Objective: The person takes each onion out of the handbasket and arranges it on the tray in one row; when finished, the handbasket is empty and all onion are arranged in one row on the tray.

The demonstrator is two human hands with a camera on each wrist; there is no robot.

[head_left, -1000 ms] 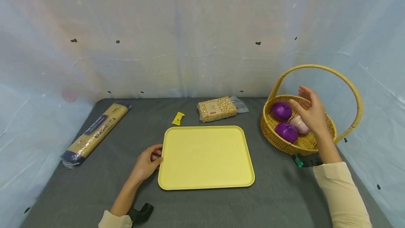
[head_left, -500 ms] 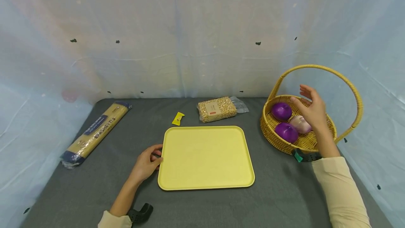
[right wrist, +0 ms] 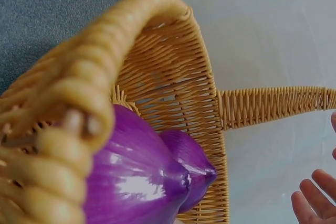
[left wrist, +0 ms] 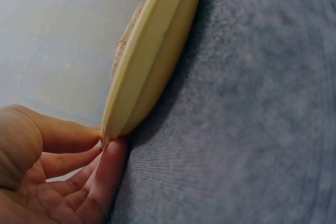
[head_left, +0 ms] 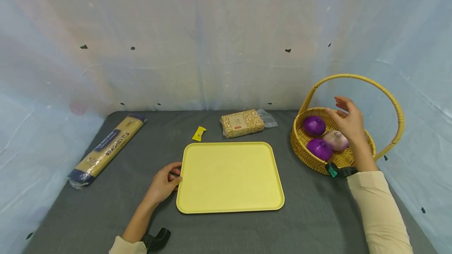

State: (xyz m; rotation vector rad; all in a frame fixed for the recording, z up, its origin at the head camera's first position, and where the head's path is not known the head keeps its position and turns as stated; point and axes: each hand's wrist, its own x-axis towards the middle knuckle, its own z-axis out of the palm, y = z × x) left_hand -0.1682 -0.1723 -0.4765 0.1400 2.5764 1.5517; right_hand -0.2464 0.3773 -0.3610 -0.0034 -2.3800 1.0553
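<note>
My left hand (head_left: 163,183) is at the left edge of a yellow rectangular tray (head_left: 229,177). In the left wrist view, its thumb and fingers pinch the rim of the tray (left wrist: 147,61). Over a yellow wicker basket (head_left: 300,148) at the right, my right hand (head_left: 350,122) hovers with relaxed fingers and holds nothing. Inside the basket lie two purple onions (head_left: 319,149) and a pale pinkish bulb (head_left: 335,140). The right wrist view shows the onions (right wrist: 139,166) up close, with the fingertips of my right hand (right wrist: 317,198) at the lower right, apart from them.
A pack of spaghetti (head_left: 107,150) lies at the left of the grey table (head_left: 226,232). Behind the tray are a small yellow wrapped candy (head_left: 199,133) and a clear bag of corn kernels (head_left: 243,123). The tall basket handle (head_left: 395,107) arches around the right hand.
My right hand has shifted slightly to the right above the basket, showing more of the pale bulb. The left hand and the tray stay in place.
</note>
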